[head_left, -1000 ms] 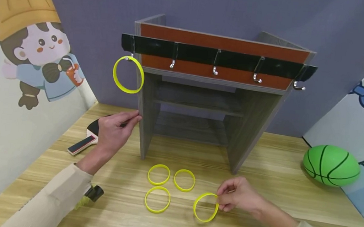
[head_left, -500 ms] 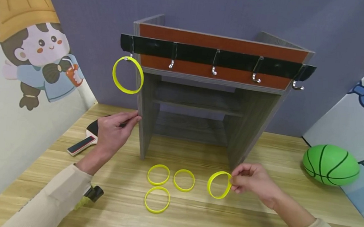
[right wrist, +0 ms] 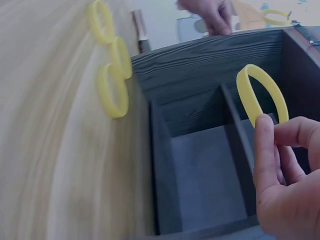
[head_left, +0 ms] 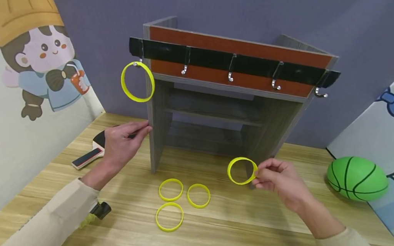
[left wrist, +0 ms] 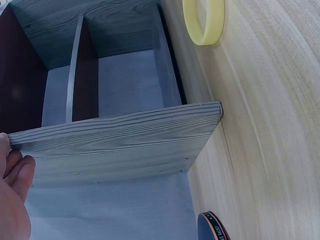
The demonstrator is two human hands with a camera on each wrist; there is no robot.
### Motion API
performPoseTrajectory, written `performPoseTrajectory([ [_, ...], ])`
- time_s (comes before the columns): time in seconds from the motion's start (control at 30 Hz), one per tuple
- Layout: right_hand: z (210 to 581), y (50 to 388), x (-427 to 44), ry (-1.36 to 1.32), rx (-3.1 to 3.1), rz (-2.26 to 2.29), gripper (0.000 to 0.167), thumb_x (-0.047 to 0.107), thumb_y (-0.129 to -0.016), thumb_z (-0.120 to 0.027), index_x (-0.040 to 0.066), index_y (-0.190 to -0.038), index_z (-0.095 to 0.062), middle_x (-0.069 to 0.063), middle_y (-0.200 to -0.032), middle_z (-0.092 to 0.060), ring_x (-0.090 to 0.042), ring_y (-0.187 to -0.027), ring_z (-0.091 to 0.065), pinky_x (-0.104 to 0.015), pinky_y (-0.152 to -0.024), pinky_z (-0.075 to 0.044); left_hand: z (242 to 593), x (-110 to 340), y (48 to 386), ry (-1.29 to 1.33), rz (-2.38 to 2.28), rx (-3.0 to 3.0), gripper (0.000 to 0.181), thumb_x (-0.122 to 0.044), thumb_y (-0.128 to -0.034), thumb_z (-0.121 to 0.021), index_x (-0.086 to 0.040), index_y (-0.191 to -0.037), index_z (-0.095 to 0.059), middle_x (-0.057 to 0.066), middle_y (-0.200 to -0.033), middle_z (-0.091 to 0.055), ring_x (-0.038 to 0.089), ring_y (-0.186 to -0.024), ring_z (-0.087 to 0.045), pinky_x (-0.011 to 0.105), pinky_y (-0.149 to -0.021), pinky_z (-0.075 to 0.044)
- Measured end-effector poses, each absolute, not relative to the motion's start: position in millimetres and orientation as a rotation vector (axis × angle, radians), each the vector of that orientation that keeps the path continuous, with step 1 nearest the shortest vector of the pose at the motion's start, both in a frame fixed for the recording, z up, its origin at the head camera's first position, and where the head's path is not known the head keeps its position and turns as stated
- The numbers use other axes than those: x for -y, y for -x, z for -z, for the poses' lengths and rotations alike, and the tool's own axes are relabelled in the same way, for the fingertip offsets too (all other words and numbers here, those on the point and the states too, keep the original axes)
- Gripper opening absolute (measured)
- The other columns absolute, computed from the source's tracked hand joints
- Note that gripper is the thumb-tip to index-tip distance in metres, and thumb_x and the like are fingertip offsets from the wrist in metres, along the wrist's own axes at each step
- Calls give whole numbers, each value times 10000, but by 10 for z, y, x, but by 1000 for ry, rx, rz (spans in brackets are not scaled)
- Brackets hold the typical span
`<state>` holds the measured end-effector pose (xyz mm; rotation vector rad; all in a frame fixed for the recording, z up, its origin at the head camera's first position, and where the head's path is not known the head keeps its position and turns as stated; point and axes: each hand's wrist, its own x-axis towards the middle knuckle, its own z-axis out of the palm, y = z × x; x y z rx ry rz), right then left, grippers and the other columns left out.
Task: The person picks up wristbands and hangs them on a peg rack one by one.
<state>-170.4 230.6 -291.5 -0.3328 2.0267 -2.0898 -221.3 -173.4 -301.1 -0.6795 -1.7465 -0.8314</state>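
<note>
My right hand (head_left: 282,182) pinches a yellow ring (head_left: 229,170) between thumb and fingers, in front of the grey shelf unit's right leg. In the right wrist view this ring (right wrist: 246,92) stands upright above the fingertips. The fingers and thumb of my left hand (head_left: 122,142) hold the front edge of the shelf unit (head_left: 155,143) at its left side panel. Another yellow ring (head_left: 123,84) hangs from the leftmost silver hook. Several bare hooks (head_left: 230,77) line the black strip (head_left: 209,56). Three yellow rings (head_left: 159,195) lie flat on the table before the unit.
A table tennis bat (head_left: 88,157) lies behind my left wrist. At the right rests a green ball (head_left: 357,179) with black lines. The wooden table (head_left: 215,240) meets a blue-grey wall (head_left: 226,9) and side walls with cartoon pictures.
My right hand has lifted the yellow ring off the table's front area and carried it up and back, towards the unit's right leg. The left hand stays on the side panel.
</note>
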Motion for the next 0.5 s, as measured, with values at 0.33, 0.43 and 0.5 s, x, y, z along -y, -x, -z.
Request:
performPoseTrajectory([
  [0.33, 2694, 1723, -2125, 227, -1929, 2302, 110, -83, -888, -575, 5, -838, -617, -141, -779, -638, -214, -709, -677, -314, -686, -552, 3027, 1720, 2217, 686, 847, 1731, 159, 26, -717, -806, -4, -868, -766, 43, -804, -720, 192, -644, -688, 169, -598, -497],
  [0.43, 2622, 1739, -2053, 207, -1918, 2352, 101, -76, -891, -573, 1, -837, -610, -139, -765, -643, -213, -702, -679, -317, -691, -551, 3027, 1728, 2216, 678, 846, 1723, 167, 30, -709, -809, -5, -867, -767, 43, -801, -719, 193, -629, -685, 163, -587, -489],
  [0.5, 2573, 1752, -2010, 206, -1902, 2382, 82, -73, -885, -586, -8, -839, -604, -141, -759, -641, -213, -701, -678, -315, -692, -551, 3027, 1729, 2219, 673, 845, 1722, 167, 27, -710, -809, -7, -868, -767, 41, -800, -719, 194, -628, -684, 165, -587, -486],
])
